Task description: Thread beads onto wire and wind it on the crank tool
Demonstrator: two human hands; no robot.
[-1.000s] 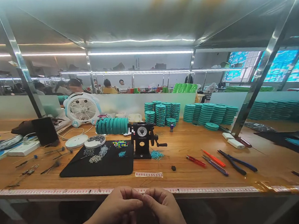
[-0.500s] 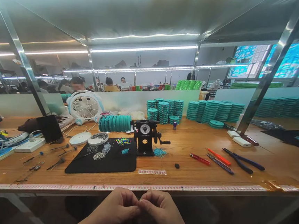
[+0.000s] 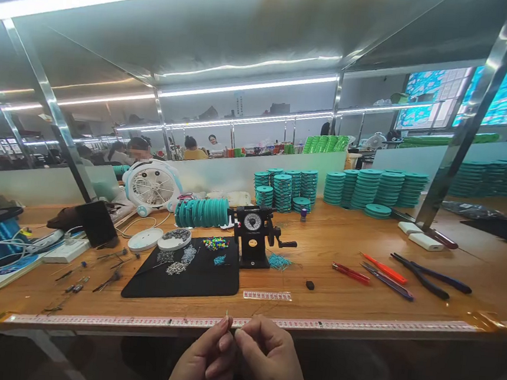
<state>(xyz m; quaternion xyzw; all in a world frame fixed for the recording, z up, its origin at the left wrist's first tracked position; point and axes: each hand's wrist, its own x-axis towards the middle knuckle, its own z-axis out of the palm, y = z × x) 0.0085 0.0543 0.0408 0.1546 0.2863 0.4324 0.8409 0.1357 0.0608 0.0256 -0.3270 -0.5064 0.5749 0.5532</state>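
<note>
Side by side at the table's front edge are my two hands, nearly touching. My left hand [image 3: 203,357] pinches a tiny thin piece between thumb and forefinger; only a pale tip shows, too small to name. My right hand [image 3: 269,360] is closed in a pinch beside it, and what sits between its fingers is hidden. Just beyond the hands runs a printed tape measure strip [image 3: 144,320] along the edge. A short tape strip [image 3: 267,296] lies further in. Behind it stands a black hand-cranked winder [image 3: 253,237] with a dial, carrying a row of teal spools [image 3: 202,212].
A black mat [image 3: 151,284] holds small piles of beads [image 3: 215,244] and metal bits. Pliers [image 3: 432,276], tweezers [image 3: 387,281] and a red tool [image 3: 350,273] lie to the right. Teal spool stacks [image 3: 366,188] line the back. A white fan [image 3: 154,186] stands at the left.
My hands have shifted slightly. The left hand has turned more upright with its fingertips raised, and the fingertips have parted a little. The view has swung slightly left.
</note>
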